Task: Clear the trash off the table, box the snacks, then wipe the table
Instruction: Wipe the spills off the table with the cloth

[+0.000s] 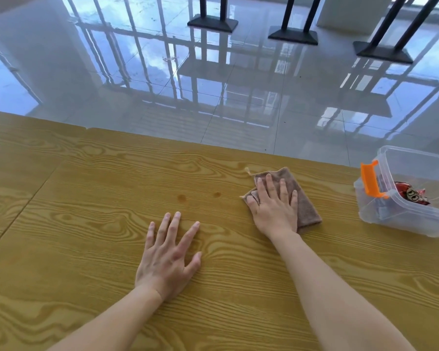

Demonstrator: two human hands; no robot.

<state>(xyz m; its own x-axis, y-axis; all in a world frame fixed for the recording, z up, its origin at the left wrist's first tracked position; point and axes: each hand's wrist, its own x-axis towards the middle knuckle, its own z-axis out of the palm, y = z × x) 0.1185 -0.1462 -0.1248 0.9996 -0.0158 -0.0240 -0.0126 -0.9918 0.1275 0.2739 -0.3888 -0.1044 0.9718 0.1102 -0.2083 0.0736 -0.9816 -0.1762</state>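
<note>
A folded brown cloth (306, 206) lies on the wooden table (86, 224), right of centre. My right hand (274, 209) presses flat on the cloth, fingers spread and pointing away from me. My left hand (169, 254) rests flat on the bare wood nearer to me, fingers apart, holding nothing. Two small brown stains (181, 198) mark the wood to the left of the cloth. At the right edge of the view stands a clear plastic box (395, 219) with an orange latch (370, 179); red snack packets (411, 195) lie inside it.
The table's far edge runs diagonally across the view, with glossy white floor tiles (213, 84) beyond it. Black table bases (293, 36) stand on the floor at the top. A seam in the tabletop runs along the left side.
</note>
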